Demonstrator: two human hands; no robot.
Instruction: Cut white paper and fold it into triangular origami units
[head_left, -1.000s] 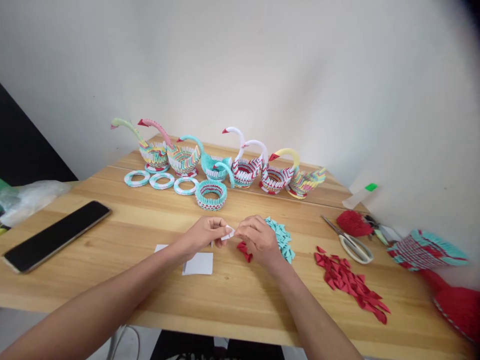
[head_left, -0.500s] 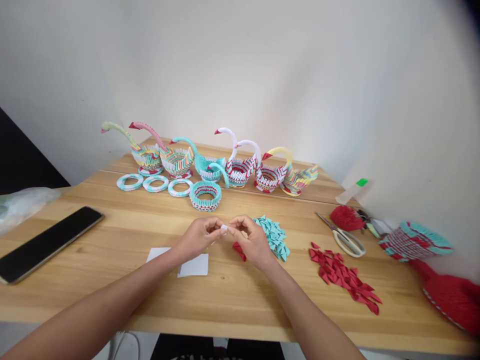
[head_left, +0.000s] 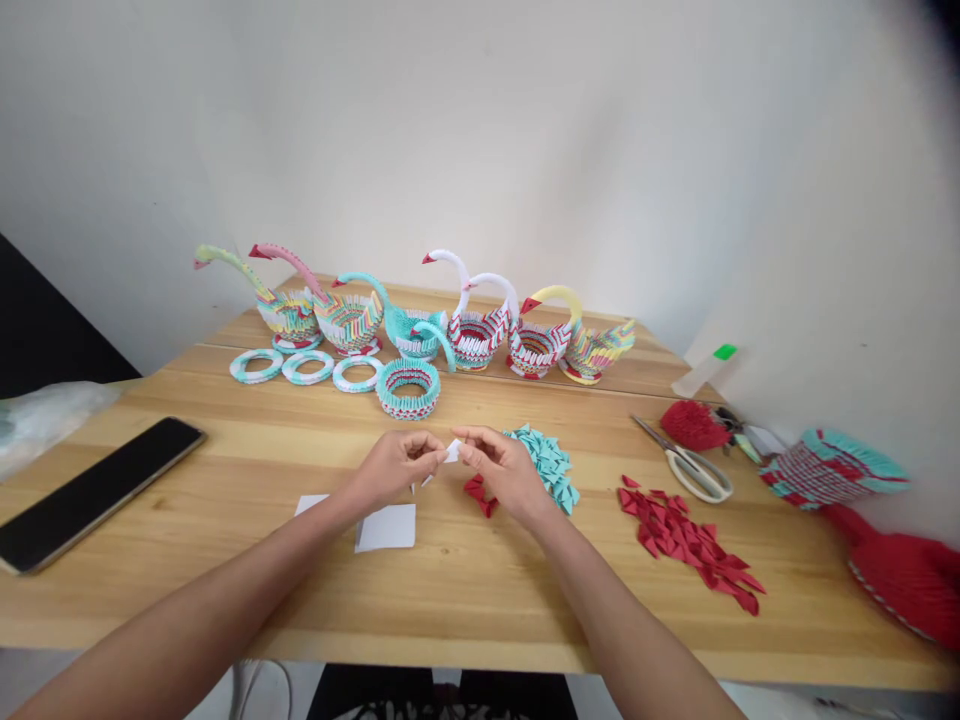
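Observation:
Between the fingertips of both hands is a small folded piece of white paper (head_left: pixel 453 452). My left hand (head_left: pixel 401 465) pinches its left side, and my right hand (head_left: pixel 499 468) pinches the right. Small white tips, partly hidden, show on the table just below the left fingers. Flat white paper sheets (head_left: pixel 386 528) lie by my left wrist, partly under the forearm. Behind my right hand is a heap of turquoise folded paper triangles (head_left: pixel 551 465). A few red folded pieces (head_left: pixel 480 495) sit just under that hand.
Paper swans (head_left: pixel 480 335) line the back of the table, with turquoise-and-white rings (head_left: pixel 256 366) and a round paper basket (head_left: pixel 409 405) before them. A phone (head_left: pixel 97 490) lies left. Rightward are red triangles (head_left: pixel 690 540), scissors (head_left: pixel 697 475) and a red paper piece (head_left: pixel 907 580).
The white paper between my fingers has turned and shows more of its face. My right hand has shifted slightly, uncovering more of the red pieces. The view has moved a little.

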